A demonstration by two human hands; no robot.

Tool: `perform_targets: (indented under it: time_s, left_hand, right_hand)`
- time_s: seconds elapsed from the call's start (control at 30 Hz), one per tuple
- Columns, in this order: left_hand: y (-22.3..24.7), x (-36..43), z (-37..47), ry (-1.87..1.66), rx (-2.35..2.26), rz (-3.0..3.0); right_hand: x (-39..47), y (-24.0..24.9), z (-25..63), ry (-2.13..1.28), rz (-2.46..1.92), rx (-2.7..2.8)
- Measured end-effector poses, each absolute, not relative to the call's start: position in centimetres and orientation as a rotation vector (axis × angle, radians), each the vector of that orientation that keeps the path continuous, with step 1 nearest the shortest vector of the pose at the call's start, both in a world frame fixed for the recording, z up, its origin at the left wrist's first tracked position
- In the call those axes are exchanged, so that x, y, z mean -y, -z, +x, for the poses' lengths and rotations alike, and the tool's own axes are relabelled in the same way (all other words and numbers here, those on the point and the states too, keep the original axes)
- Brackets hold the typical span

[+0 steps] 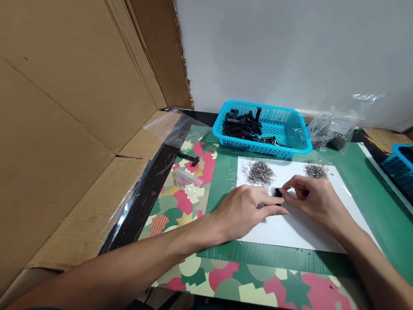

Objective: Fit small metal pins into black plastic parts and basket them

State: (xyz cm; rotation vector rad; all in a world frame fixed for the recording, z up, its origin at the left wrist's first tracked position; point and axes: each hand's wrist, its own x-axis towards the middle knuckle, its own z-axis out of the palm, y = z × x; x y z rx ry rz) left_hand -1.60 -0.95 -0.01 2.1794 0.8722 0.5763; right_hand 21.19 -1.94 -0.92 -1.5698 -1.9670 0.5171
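Cardboard (57, 66), brown and creased, standing along my left side. Wall (290, 32), pale grey, plain, behind the work surface. Tabletop (380, 197), green, with a patterned covering (165, 219) of red, cream and green shapes at its left and along the edge nearest me. Paper sheet (303, 231), white, flat on the green, under my hands. Basket (249, 146), turquoise, perforated, beyond the sheet, black parts (242, 125) heaped mostly in its left half; second basket (397, 167), blue, cut off at the right edge, also holding black parts. Left hand (245, 209) and right hand (315, 198), mine, brought together over the sheet. Clear bags (338, 129), just right of the turquoise basket. Piles of fine metal bits, two: the larger pile (260, 173) beyond my left hand, the smaller pile (315, 170) beyond my right. Black piece (278, 194), one, small, above the sheet, grasped between the fingertips of both my hands, partly hidden by them.
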Motion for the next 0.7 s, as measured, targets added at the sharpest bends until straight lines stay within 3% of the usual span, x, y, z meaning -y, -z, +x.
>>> perform_targets:
  time_s: [0.7]
  left_hand:
    - [0.11,1.01,-1.59,-0.603,-0.841,2.215]
  right_hand:
    - [1.82,0.99,21.84,-0.645,-1.456,1.993]
